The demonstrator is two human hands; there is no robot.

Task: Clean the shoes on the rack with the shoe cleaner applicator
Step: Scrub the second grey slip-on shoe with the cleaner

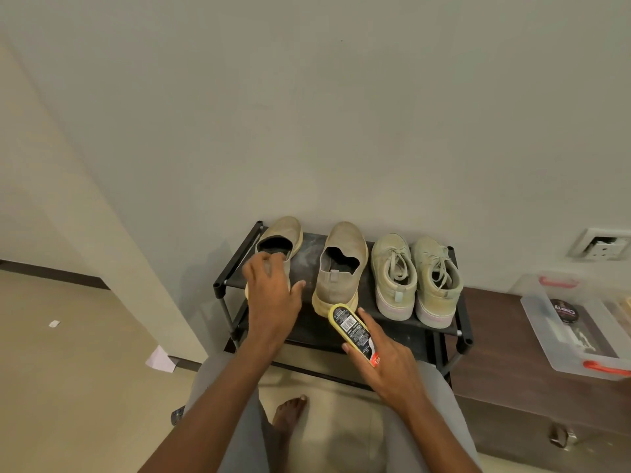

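shoes [343, 268]: 4 (two slip-ons, two lace-ups) | applicator [353, 331]: 1 | rack [444, 327]: 1 | plastic bin [560, 336]: 1

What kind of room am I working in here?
Probably a home hallway or entry corner: a low black shoe rack of worn shoes against a plain painted wall, a wall socket to the right, and a clear storage tub on a brown cabinet.
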